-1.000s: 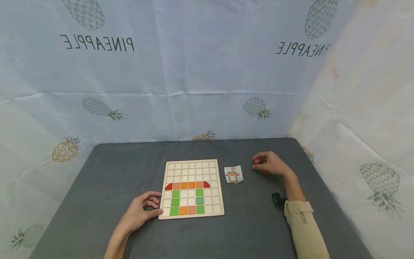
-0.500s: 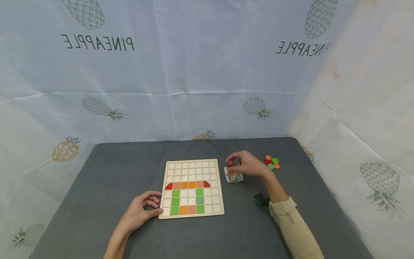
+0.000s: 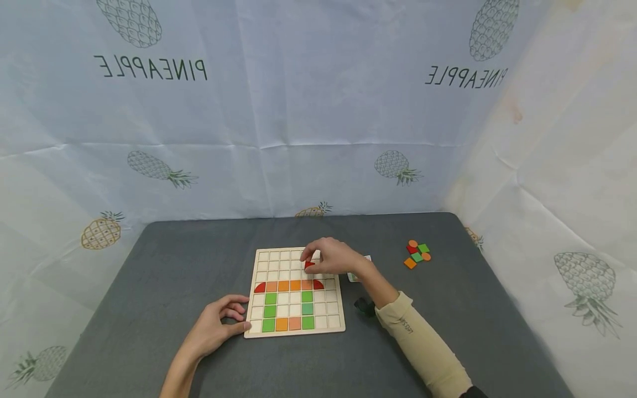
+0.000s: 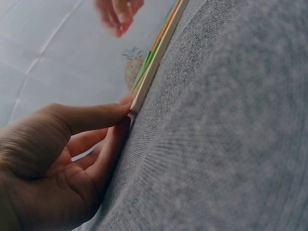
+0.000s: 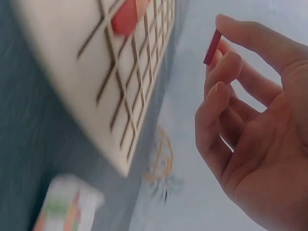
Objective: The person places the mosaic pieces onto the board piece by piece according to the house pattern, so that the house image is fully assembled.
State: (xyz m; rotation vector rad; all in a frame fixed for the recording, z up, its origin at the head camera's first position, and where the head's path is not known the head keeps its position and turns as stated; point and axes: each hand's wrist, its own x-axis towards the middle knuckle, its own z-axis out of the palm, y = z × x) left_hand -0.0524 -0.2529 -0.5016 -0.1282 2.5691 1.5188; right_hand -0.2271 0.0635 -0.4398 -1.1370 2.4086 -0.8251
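My right hand (image 3: 334, 257) is over the upper right part of a wooden grid board (image 3: 331, 307), pinching a red tile (image 5: 212, 47) between thumb and fingertips. The right wrist view shows that tile edge-on, clear of the board. At the board's lower left corner, my left hand (image 3: 213, 327) holds the edge with thumb and fingers; the left wrist view shows the thumb (image 4: 98, 118) right at the corner. Green tiles (image 3: 269, 310) and orange tiles (image 3: 282, 323) fill some squares. Red quarter-round tiles (image 3: 260, 287) end a row of orange and salmon tiles.
A small patterned card (image 3: 352, 277) lies right of the board, partly hidden by my right hand and wrist. Several loose red, green and orange tiles (image 3: 417, 257) are grouped farther right on the grey table (image 3: 209, 249). A pineapple-print cloth (image 3: 318, 110) hangs behind it.
My right hand has travelled left from the loose tiles, across the card, to above the board, carrying the red tile. The left hand stays at the board's corner.
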